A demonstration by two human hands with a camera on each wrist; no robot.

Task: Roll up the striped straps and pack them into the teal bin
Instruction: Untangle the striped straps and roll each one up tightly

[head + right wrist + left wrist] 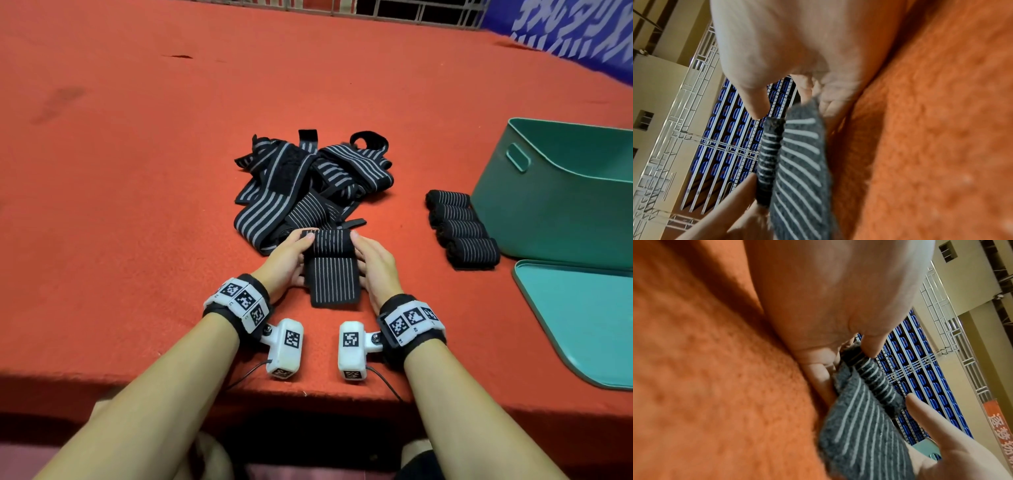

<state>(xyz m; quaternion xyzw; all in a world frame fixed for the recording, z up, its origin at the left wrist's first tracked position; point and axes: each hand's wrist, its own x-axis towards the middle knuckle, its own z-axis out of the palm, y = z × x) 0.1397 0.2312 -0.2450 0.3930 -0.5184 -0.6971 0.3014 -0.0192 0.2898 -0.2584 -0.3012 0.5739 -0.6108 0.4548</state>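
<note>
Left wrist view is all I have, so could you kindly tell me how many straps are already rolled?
Observer: Four finished rolls lie in a row on the red table, beside the teal bin, not inside it.
Operator: Thank you. Is loose stock left?
Observer: Yes, a tangled pile of straps lies just beyond the hands.
Operator: And the right hand?
Observer: The right hand grips one end of the half-rolled strap, the left hand the other end.
Operator: Is the lid on?
Observer: No, the teal lid lies flat on the table, nearer the person than the bin.

Half-rolled striped strap (330,265) near teal bin (561,192)
</note>
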